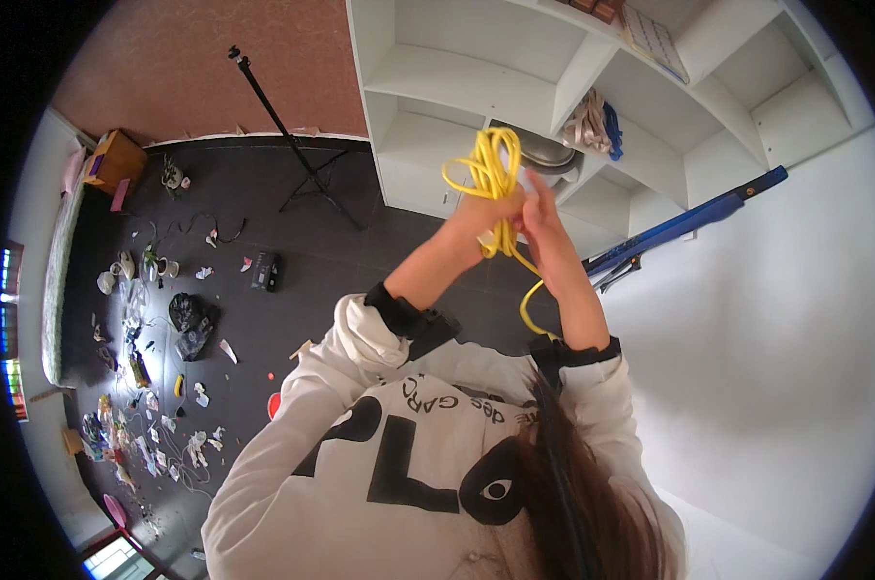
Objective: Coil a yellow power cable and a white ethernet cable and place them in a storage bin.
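A bundle of yellow cable (497, 156) is looped in several turns in front of my chest. My left hand (490, 212) is closed around the middle of the bundle, with loops sticking out above and below the fist. Right beside it, my right hand (541, 217) is raised against the coil, its fingertips slightly blurred. Whether those fingers pinch a strand is hidden. A loose length of the cable runs down from the coil, passes by my right wrist and hangs in a curve near the right cuff. Black bands circle both forearms.
A white shelf unit (474, 80) stands ahead, holding a metal basin (546, 152) and bundled straps (590, 127). A black tripod stand (285, 134) is ahead left. Litter, wires and a black plastic bag (185, 312) lie on the dark floor. A blue long case (684, 221) leans at the right wall.
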`<state>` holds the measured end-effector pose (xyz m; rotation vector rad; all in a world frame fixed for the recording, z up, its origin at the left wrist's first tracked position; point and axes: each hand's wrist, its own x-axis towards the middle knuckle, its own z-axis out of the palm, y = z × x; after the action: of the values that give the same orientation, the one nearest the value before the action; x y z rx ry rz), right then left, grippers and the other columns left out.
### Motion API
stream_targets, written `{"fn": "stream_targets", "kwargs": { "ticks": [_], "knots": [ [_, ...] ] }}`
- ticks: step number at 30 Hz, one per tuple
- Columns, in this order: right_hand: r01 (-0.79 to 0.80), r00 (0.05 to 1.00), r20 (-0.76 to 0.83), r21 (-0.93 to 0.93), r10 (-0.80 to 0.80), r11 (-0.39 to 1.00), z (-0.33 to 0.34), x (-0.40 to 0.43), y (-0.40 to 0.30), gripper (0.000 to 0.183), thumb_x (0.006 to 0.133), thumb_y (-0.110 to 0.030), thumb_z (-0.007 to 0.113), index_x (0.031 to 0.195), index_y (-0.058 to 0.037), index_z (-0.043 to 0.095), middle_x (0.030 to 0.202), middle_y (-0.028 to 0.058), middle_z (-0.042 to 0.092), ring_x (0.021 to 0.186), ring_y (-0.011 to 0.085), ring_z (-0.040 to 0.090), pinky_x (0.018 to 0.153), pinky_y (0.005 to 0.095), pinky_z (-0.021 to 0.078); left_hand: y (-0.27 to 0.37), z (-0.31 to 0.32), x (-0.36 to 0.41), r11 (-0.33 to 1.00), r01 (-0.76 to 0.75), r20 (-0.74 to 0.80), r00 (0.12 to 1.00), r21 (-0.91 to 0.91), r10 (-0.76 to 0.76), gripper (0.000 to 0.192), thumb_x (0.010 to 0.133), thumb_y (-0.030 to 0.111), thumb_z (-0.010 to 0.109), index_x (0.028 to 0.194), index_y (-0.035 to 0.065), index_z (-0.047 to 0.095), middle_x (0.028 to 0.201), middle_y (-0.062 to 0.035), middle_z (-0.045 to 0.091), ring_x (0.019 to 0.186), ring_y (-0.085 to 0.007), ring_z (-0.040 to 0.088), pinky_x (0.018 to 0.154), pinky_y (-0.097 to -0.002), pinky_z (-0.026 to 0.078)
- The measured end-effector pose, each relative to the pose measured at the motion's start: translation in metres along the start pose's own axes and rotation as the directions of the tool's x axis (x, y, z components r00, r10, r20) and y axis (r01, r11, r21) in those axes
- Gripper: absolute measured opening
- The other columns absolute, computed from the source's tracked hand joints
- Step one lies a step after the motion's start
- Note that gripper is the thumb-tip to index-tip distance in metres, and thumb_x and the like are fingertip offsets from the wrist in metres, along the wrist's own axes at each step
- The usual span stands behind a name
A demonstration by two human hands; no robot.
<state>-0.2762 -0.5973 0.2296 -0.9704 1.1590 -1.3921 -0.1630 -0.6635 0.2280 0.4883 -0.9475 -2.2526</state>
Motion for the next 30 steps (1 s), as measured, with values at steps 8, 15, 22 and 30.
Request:
{"fn": "stream_targets", "kwargs": {
  "ticks": [8, 15, 22, 30],
  "knots": [
    [-0.228, 0.931, 0.129, -0.523, 0.341, 0.821, -0.016, -0.035, -0.022, 0.018, 0.082, -0.016, 0.055, 0.090, -0.0002, 0.058, 0.061, 0.0024, 0.055, 0.052, 0.0073, 0.050, 0.049, 0.0196, 0.0412, 0.043, -0.027, 0.006, 0.989, -0.151, -0.164, 0.975, 0.001, 0.149, 0.015, 0.081, 0.017, 0.057, 0.074, 0.0090, 0.046, 0.057, 0.0014, 0.045, 0.045, -0.0079, 0.041, 0.050, -0.0235, 0.040],
    [0.036, 0.999, 0.007, -0.600, -0.040, 0.799, -0.033, -0.037, -0.067, 0.012, 0.074, -0.010, 0.063, 0.079, 0.0000, 0.060, 0.065, 0.0001, 0.055, 0.058, 0.0045, 0.048, 0.054, 0.0181, 0.0371, 0.029, -0.023, -0.009, 0.951, 0.032, -0.046, 0.999, 0.308, -0.019, 0.021, 0.077, 0.020, 0.062, 0.072, 0.0075, 0.046, 0.054, 0.0010, 0.041, 0.043, -0.0084, 0.039, 0.042, -0.0217, 0.035],
    [0.166, 0.984, -0.002, -0.334, -0.177, 0.928, -0.020, -0.008, -0.057, 0.010, 0.075, -0.006, 0.061, 0.082, 0.0001, 0.059, 0.072, -0.0011, 0.056, 0.065, 0.0045, 0.047, 0.060, 0.0178, 0.0375, 0.000, 0.000, -0.026, 0.928, 0.107, 0.192, 0.964, 0.357, -0.185, 0.031, 0.076, 0.031, 0.064, 0.086, 0.0054, 0.051, 0.066, -0.0027, 0.052, 0.045, -0.0052, 0.041, 0.041, -0.0177, 0.034],
    [0.194, 0.970, -0.093, -0.255, -0.224, 0.947, -0.002, 0.002, -0.042, 0.011, 0.075, -0.007, 0.062, 0.082, 0.0003, 0.058, 0.075, 0.0000, 0.056, 0.067, 0.0047, 0.048, 0.061, 0.0175, 0.0377, 0.014, 0.004, -0.028, 0.918, 0.123, 0.118, 0.977, 0.376, -0.179, 0.017, 0.069, 0.009, 0.060, 0.085, 0.0043, 0.054, 0.072, -0.0039, 0.056, 0.050, -0.0062, 0.047, 0.044, -0.0179, 0.037]
  ]
}}
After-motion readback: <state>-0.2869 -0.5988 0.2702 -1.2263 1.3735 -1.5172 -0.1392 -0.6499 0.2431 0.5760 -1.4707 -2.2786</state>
